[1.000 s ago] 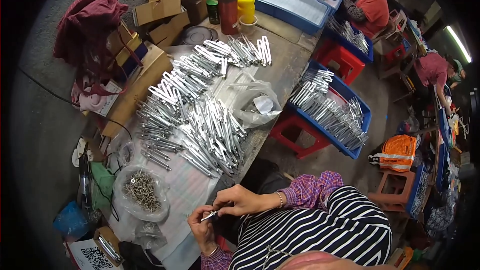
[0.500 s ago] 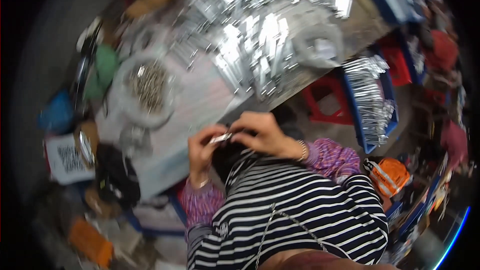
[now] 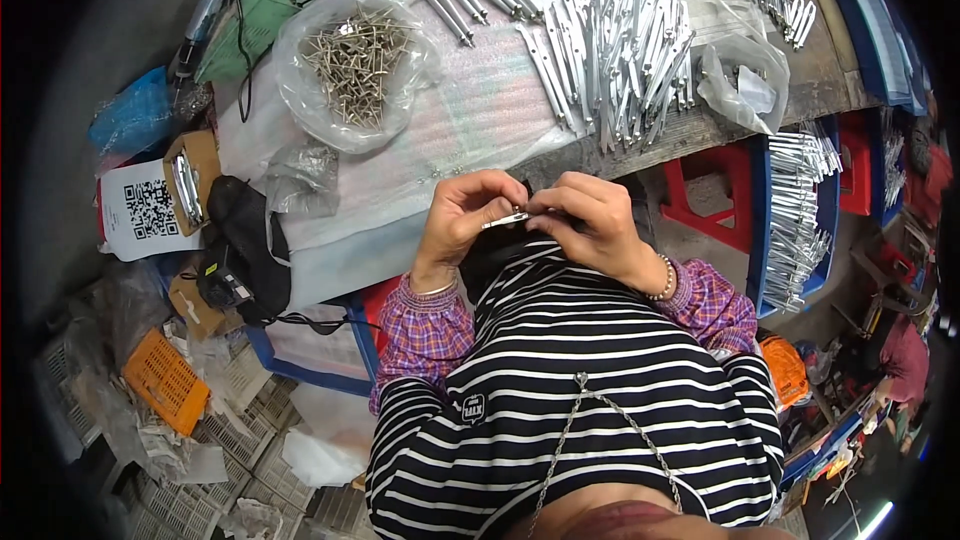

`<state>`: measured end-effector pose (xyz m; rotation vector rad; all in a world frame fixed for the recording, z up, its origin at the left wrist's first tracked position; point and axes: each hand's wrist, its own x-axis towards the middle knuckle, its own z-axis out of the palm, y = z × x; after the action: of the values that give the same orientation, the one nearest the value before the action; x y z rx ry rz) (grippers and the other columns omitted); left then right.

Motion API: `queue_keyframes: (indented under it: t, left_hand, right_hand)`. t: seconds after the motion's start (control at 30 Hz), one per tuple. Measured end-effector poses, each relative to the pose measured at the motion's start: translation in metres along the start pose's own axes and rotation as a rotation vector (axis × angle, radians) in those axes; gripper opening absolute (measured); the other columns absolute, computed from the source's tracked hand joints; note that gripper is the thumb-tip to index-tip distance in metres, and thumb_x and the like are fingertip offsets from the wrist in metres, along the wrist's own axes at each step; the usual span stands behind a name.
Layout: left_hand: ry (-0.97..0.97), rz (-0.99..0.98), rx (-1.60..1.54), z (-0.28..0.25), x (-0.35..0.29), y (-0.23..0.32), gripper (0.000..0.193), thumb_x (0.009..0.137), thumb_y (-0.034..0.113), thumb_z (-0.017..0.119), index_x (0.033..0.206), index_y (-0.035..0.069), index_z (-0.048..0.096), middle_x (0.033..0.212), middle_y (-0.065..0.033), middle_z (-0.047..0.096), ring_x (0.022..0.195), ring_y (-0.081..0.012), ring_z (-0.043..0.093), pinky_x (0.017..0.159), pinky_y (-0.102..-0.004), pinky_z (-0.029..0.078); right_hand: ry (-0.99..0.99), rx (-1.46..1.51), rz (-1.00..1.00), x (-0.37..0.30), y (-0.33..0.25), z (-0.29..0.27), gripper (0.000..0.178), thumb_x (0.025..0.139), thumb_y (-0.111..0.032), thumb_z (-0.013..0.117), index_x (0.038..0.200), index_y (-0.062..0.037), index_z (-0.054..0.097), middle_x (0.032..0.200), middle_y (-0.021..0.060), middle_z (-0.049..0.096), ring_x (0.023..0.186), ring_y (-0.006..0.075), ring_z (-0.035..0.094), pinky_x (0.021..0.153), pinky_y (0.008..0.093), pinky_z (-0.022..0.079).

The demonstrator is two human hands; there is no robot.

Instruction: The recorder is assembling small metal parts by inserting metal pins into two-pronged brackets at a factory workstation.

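Note:
In front of my striped top, both hands meet at the table's near edge. My left hand (image 3: 462,227) is closed, pinching a slim silver metal piece (image 3: 502,221) between thumb and fingers. My right hand (image 3: 592,223) has its fingertips pressed together at the other end of that piece. A tiny brass-coloured tip (image 3: 517,208) shows between the hands; what the right fingertips grip is mostly hidden. Beyond the hands lies a pile of long silver metal parts (image 3: 625,50). To its left sits a clear plastic bag (image 3: 298,90) holding many small pins or screws (image 3: 360,65).
A second clear bag (image 3: 715,100) lies at the table's right edge. Blue trays of silver parts (image 3: 795,210) and a red stool (image 3: 712,215) stand to the right. At the left are a black bag (image 3: 243,230), a printed code card (image 3: 140,208) and an orange basket (image 3: 165,380).
The view has swung and sharpened from blur, so the table stuff sits higher in the picture. My hands stay together with the silver metal piece between them.

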<state>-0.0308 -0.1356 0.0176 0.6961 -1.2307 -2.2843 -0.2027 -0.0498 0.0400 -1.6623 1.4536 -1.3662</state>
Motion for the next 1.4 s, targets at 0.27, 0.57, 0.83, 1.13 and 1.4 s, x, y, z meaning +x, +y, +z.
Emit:
queue_keyframes:
  t: [0.27, 0.57, 0.83, 1.13, 1.4]
  left_hand:
    - [0.001, -0.067, -0.077, -0.001, 0.002, -0.001, 0.011, 0.083, 0.008, 0.063, 0.088, -0.001, 0.062, 0.086, -0.0059, 0.062, 0.079, -0.0111, 0.057, 0.072, -0.0236, 0.046]
    - [0.006, 0.024, 0.045, 0.004, 0.006, 0.0, 0.008, 0.084, 0.006, 0.061, 0.084, -0.002, 0.062, 0.083, -0.0048, 0.06, 0.075, -0.0104, 0.055, 0.067, -0.022, 0.043]
    - [0.074, -0.039, 0.057, 0.006, -0.001, 0.003, 0.011, 0.084, 0.007, 0.061, 0.085, -0.004, 0.062, 0.083, -0.0059, 0.06, 0.073, -0.01, 0.054, 0.064, -0.0208, 0.042]
    - [0.191, 0.054, 0.081, 0.016, -0.011, -0.005, 0.018, 0.077, -0.003, 0.065, 0.095, -0.005, 0.063, 0.09, -0.0097, 0.061, 0.077, -0.0124, 0.058, 0.069, -0.0227, 0.048]
    - [0.484, 0.172, -0.102, 0.038, -0.014, -0.022, 0.015, 0.078, -0.004, 0.065, 0.093, -0.004, 0.063, 0.089, -0.0072, 0.062, 0.08, -0.0108, 0.058, 0.074, -0.0219, 0.046]
  right_hand:
    - [0.007, 0.035, 0.025, 0.001, 0.004, 0.0, 0.022, 0.063, 0.0, 0.073, 0.082, -0.0016, 0.063, 0.066, 0.008, 0.058, 0.055, 0.019, 0.057, 0.048, 0.027, 0.042]
    - [0.016, 0.083, 0.075, 0.0, 0.002, 0.0, 0.02, 0.065, 0.0, 0.073, 0.082, -0.0006, 0.063, 0.066, 0.0077, 0.058, 0.055, 0.0166, 0.057, 0.048, 0.0255, 0.043]
    - [0.028, 0.107, 0.159, -0.003, 0.002, 0.002, 0.016, 0.067, -0.001, 0.073, 0.081, -0.0003, 0.064, 0.068, 0.0079, 0.06, 0.054, 0.0157, 0.058, 0.048, 0.0246, 0.043]
    - [0.062, 0.108, 0.213, -0.006, 0.003, 0.007, 0.016, 0.069, -0.001, 0.072, 0.082, -0.0002, 0.063, 0.067, 0.0079, 0.059, 0.054, 0.0154, 0.056, 0.047, 0.0245, 0.042]
    - [0.105, 0.194, 0.27, -0.004, 0.002, 0.012, 0.016, 0.07, -0.004, 0.072, 0.083, 0.0011, 0.063, 0.068, 0.006, 0.06, 0.054, 0.0107, 0.055, 0.047, 0.0225, 0.041]
